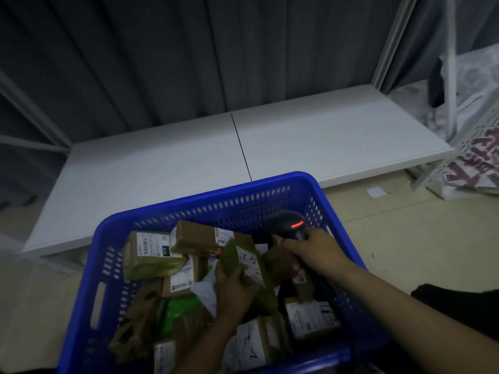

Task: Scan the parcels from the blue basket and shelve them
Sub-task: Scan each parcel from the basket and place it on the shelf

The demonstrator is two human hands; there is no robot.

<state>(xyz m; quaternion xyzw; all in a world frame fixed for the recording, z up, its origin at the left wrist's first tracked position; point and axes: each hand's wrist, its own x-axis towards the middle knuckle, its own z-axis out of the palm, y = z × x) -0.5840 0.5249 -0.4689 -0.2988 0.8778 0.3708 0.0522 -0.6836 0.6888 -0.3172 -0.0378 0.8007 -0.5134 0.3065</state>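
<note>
A blue basket point(113, 255) full of several brown and green parcels fills the lower middle of the head view. My left hand point(233, 290) grips a green parcel point(247, 261) with a white label, raised a little above the pile. My right hand point(314, 252) holds a black barcode scanner point(290, 225) by its handle; a red light glows on its head, which sits just right of the green parcel. A brown box with a barcode label point(151, 252) lies at the basket's back left.
A low white shelf board point(189, 157) stretches beyond the basket, in front of a dark curtain. White metal shelf posts point(451, 76) and white plastic bags point(478, 163) stand at the right. Beige floor lies to the right of the basket.
</note>
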